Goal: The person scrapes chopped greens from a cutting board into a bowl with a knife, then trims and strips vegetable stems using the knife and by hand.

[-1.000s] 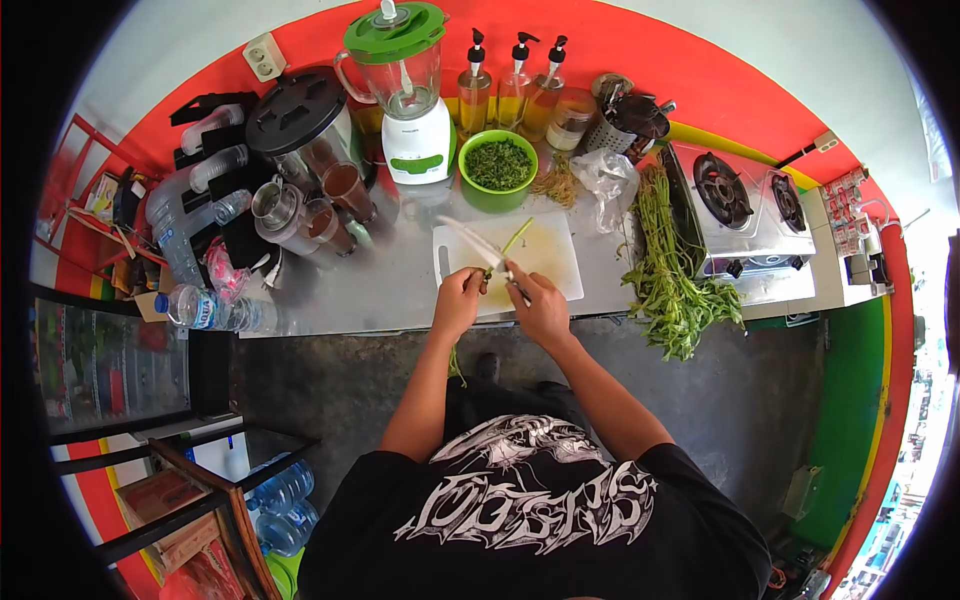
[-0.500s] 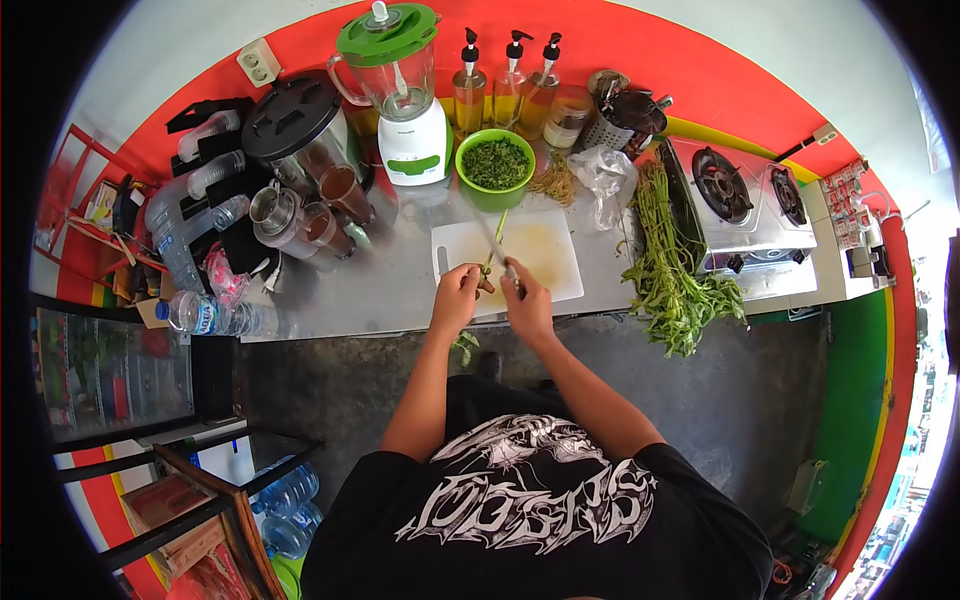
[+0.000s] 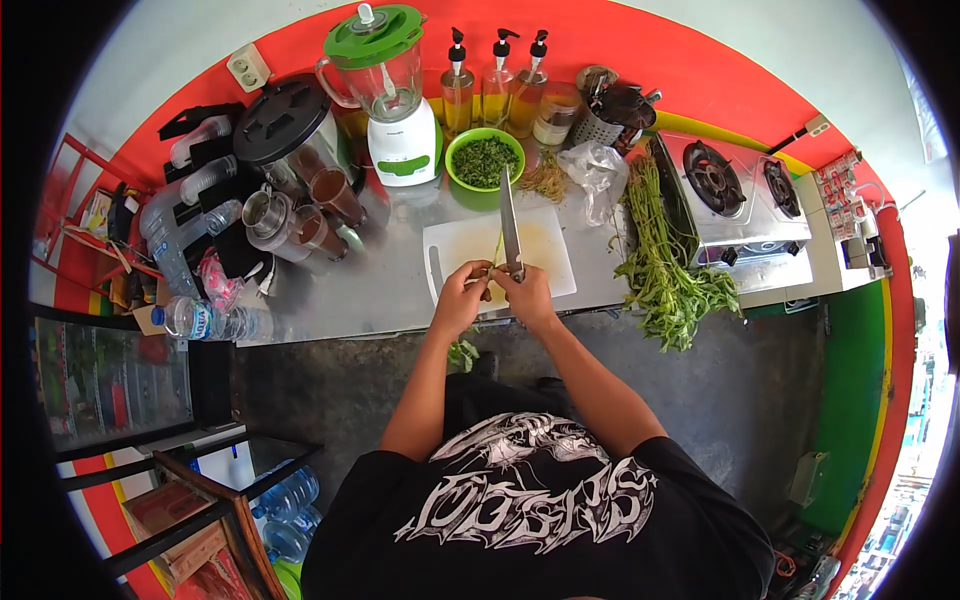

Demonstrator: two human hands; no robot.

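Note:
Over the near edge of the white cutting board point(image 3: 552, 232), my left hand point(image 3: 460, 300) is closed on a green leafy stem point(image 3: 498, 248). The stem's leaves point(image 3: 462, 354) hang below that hand, past the counter edge. My right hand point(image 3: 530, 297) is closed round the handle of a knife point(image 3: 511, 230), its blade pointing away from me and upward. The fingertips of both hands meet at the stem, and the exact grip is partly hidden. Beyond the board stands a green bowl point(image 3: 488, 188) filled with chopped greens point(image 3: 485, 160).
Right of the board lie a bundle of leafy stems point(image 3: 665, 270), a clear plastic bag point(image 3: 598, 175) and a gas stove point(image 3: 735, 190). Along the back stand a blender point(image 3: 402, 145) and pump bottles point(image 3: 496, 95). Brown-filled cups point(image 3: 322, 235) and a water bottle point(image 3: 215, 320) are at left.
The knife blade has swung from slanting left over the stem to nearly straight ahead and raised. My right hand has come closer to the left at the stem. The view has shifted slightly.

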